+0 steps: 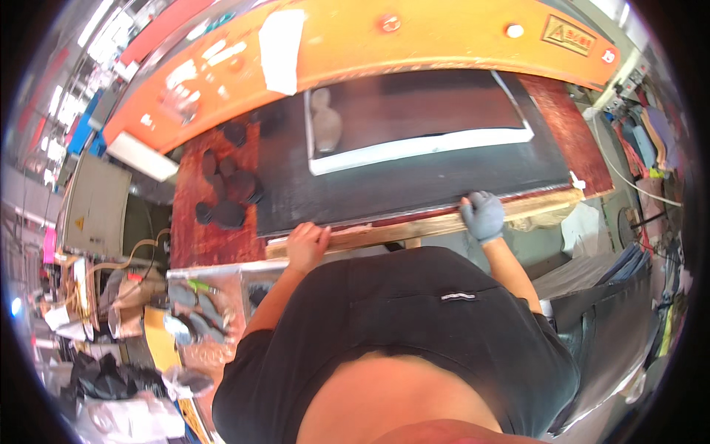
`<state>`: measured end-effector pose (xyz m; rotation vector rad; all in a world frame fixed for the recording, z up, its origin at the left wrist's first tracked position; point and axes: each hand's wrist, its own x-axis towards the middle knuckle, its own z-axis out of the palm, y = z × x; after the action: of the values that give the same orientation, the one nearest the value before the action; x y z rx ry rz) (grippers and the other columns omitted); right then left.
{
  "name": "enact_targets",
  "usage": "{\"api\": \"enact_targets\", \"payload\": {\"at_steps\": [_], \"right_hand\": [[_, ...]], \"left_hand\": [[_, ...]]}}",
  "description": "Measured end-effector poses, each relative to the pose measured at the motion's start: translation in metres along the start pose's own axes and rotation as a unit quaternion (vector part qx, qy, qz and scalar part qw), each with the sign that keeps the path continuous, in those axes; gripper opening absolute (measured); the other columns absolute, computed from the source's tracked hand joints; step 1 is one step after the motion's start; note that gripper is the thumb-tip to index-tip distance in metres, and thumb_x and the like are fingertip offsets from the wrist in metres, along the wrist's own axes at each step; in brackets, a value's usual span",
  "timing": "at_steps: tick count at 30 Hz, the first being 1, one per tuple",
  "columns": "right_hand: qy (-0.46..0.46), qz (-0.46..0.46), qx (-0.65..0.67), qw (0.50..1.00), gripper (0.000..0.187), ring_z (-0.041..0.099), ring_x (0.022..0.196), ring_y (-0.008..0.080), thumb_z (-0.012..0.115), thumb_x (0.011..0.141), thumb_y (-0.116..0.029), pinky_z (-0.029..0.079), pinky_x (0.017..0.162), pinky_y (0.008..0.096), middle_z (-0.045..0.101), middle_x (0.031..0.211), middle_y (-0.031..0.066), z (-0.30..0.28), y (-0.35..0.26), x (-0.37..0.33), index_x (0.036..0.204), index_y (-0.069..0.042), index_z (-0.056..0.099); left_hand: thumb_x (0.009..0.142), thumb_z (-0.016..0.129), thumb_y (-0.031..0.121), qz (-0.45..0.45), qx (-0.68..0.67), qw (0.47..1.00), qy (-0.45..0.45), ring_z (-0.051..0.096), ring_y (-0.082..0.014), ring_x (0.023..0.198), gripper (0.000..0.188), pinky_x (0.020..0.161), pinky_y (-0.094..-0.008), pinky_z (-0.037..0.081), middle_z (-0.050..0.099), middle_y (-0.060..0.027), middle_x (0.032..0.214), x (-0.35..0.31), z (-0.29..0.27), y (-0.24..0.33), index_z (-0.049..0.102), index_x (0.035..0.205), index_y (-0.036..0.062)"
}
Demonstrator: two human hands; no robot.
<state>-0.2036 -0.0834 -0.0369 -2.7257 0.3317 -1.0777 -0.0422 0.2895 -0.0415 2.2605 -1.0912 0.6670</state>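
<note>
My bare left hand (307,246) rests on a pale wooden bar (399,231) along the front edge of the machine's bed, fingers curled over it. My right hand (484,217), in a grey glove, grips the same bar farther right. Behind the bar lies a black board (444,185). On it sits a dark sheet (429,107) with a thick white edge. A sole-shaped grey piece (325,122) lies on the sheet's left end.
An orange machine beam (444,37) spans the far side above the bed. Several dark sole-shaped pieces (225,214) lie on the red surface (196,240) at left. More soles (200,311) lie on a lower table nearby. A black-covered stack (606,325) stands at right.
</note>
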Motion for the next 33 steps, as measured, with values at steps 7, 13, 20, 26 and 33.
{"api": "enact_targets", "payload": {"at_steps": [7, 13, 20, 26, 33], "right_hand": [[-0.066, -0.024, 0.026, 0.997, 0.026, 0.056, 0.067, 0.0349, 0.059, 0.080, -0.028, 0.045, 0.061, 0.0462, 0.057, 0.068, 0.0142, 0.000, 0.004, 0.006, 0.065, -0.007, 0.055], [-0.080, -0.045, 0.094, 0.991, 0.024, 0.056, 0.067, 0.0356, 0.060, 0.079, -0.024, 0.045, 0.061, 0.0472, 0.056, 0.068, 0.0145, 0.011, 0.026, 0.015, 0.065, -0.006, 0.054], [-0.042, -0.053, 0.096, 0.993, 0.022, 0.056, 0.066, 0.0363, 0.061, 0.077, -0.024, 0.045, 0.061, 0.0469, 0.057, 0.067, 0.0149, 0.020, 0.032, 0.026, 0.065, -0.006, 0.055], [-0.041, -0.052, 0.099, 0.993, 0.023, 0.054, 0.063, 0.0359, 0.062, 0.076, -0.023, 0.044, 0.059, 0.0469, 0.055, 0.065, 0.0142, 0.019, 0.029, 0.020, 0.064, -0.006, 0.053], [-0.029, -0.070, 0.118, 0.990, 0.019, 0.054, 0.066, 0.0343, 0.065, 0.076, -0.021, 0.043, 0.060, 0.0446, 0.055, 0.067, 0.0121, 0.002, 0.021, 0.006, 0.069, -0.008, 0.053]], "left_hand": [[0.082, 0.063, 0.029, -0.081, 0.072, 0.994, 0.024, 0.051, -0.0319, 0.072, 0.034, 0.063, -0.0436, 0.041, 0.051, -0.0109, 0.071, 0.004, 0.021, 0.012, 0.050, 0.061, 0.0059], [0.083, 0.060, 0.030, -0.086, 0.072, 0.993, 0.040, 0.052, -0.0318, 0.074, 0.034, 0.065, -0.0435, 0.043, 0.052, -0.0101, 0.071, 0.019, 0.041, -0.005, 0.051, 0.061, 0.0058], [0.081, 0.061, 0.029, -0.096, 0.089, 0.990, 0.048, 0.053, -0.0307, 0.073, 0.033, 0.063, -0.0436, 0.043, 0.052, -0.0085, 0.070, 0.041, 0.048, -0.007, 0.050, 0.060, 0.0064], [0.081, 0.061, 0.028, -0.097, 0.085, 0.990, 0.052, 0.053, -0.0309, 0.073, 0.032, 0.063, -0.0435, 0.043, 0.052, -0.0087, 0.071, 0.030, 0.046, -0.004, 0.050, 0.060, 0.0066], [0.077, 0.065, 0.021, -0.047, 0.107, 0.990, 0.080, 0.054, -0.0314, 0.069, 0.025, 0.059, -0.0429, 0.045, 0.052, -0.0088, 0.071, 0.014, 0.034, 0.004, 0.051, 0.062, 0.0080]]}}
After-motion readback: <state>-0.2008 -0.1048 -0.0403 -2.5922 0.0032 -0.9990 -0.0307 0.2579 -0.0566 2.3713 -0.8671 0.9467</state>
